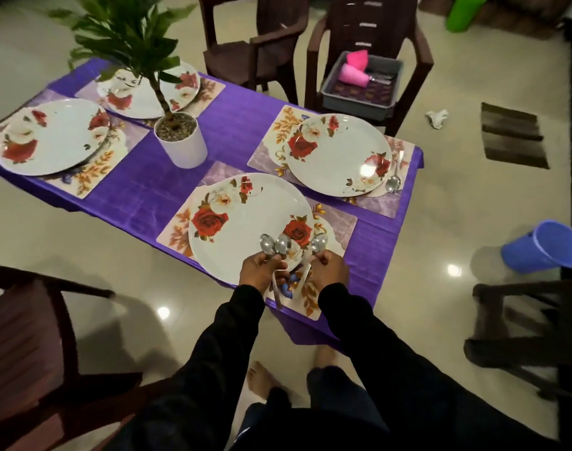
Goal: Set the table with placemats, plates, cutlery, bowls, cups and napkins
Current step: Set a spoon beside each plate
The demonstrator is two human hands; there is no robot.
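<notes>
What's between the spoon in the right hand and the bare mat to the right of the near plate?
Nothing visible. The right hand holds one spoon just over the near plate at its right edge, and the strip of placemat beside it is bare. The left hand holds the other spoons, off to the left.

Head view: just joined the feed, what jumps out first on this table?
Four rose-patterned plates on placemats cover the purple tablecloth, around a potted plant. At the nearest plate, the left hand holds two spoons and the right hand one; a spoon already lies beside the far-right plate.
</notes>
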